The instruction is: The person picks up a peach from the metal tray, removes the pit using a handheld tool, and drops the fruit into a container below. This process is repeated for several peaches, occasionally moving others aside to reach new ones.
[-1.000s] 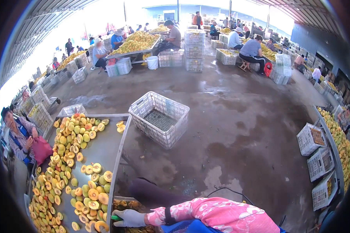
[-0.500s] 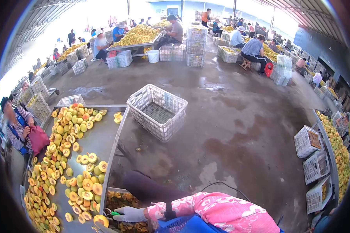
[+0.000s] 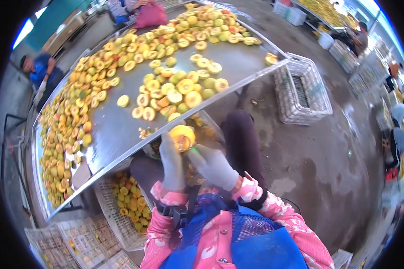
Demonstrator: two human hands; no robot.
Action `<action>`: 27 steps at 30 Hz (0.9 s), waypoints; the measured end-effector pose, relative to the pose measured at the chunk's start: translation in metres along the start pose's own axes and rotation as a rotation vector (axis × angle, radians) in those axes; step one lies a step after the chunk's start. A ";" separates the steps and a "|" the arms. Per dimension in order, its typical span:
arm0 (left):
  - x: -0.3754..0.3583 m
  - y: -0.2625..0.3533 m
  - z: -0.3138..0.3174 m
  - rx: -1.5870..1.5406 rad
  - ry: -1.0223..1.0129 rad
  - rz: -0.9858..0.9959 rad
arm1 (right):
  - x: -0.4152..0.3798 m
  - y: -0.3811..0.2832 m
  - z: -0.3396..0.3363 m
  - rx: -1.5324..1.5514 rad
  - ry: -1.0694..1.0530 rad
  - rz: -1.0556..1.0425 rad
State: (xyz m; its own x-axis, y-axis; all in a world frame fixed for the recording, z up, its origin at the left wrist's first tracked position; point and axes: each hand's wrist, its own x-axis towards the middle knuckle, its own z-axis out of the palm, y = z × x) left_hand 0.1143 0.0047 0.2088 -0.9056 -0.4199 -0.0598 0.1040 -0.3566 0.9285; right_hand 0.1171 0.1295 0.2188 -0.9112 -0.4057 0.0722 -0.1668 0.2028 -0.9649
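My left hand [image 3: 169, 162], in a pale grey glove, is closed around a yellow peach half [image 3: 182, 135] with its cut, hollowed face toward my other hand. My right hand [image 3: 214, 168], gloved the same way, grips a small tool with a green part [image 3: 193, 150] showing at the fingertips, close against the fruit. The rest of that tool is hidden. Both hands are just off the near edge of a metal table [image 3: 107, 130]. On it lie many peach halves [image 3: 166, 92], cut and whole sides up.
A white plastic crate [image 3: 300, 112] stands on the wet floor beyond the table corner. Beside my legs, another crate [image 3: 110, 204] holds fruit [image 3: 132, 201]. Across the table are a person in blue [image 3: 45, 71] and a red bag [image 3: 151, 15] by another person.
My view has swung left and down to the table. Both gloved hands now show together at the peach half; before, the right one was low by the table edge with the green tool.
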 end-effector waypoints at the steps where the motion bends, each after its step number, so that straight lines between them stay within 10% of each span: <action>1: -0.003 0.000 0.002 0.008 0.009 0.020 | -0.001 0.000 0.001 0.029 0.020 0.002; 10: -0.003 -0.003 0.002 0.086 0.046 0.142 | -0.002 -0.007 0.003 0.073 0.021 0.035; 15: 0.000 -0.012 -0.009 0.960 0.137 0.576 | -0.002 0.015 0.017 -0.247 0.131 -0.341; 20: 0.015 -0.004 0.019 0.697 -0.058 0.367 | -0.002 0.000 0.009 0.286 -0.009 0.132; 25: 0.018 0.006 0.036 0.687 -0.137 0.322 | 0.008 0.009 0.002 0.417 0.057 0.042; 27: 0.019 0.009 0.038 0.680 -0.148 0.305 | 0.003 -0.002 -0.003 0.583 -0.058 0.472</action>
State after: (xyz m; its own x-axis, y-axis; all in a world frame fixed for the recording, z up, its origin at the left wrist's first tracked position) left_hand 0.0821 0.0252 0.2300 -0.9281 -0.2837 0.2413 0.1261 0.3702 0.9203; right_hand 0.1131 0.1305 0.2220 -0.8125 -0.4422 -0.3799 0.4776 -0.1312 -0.8687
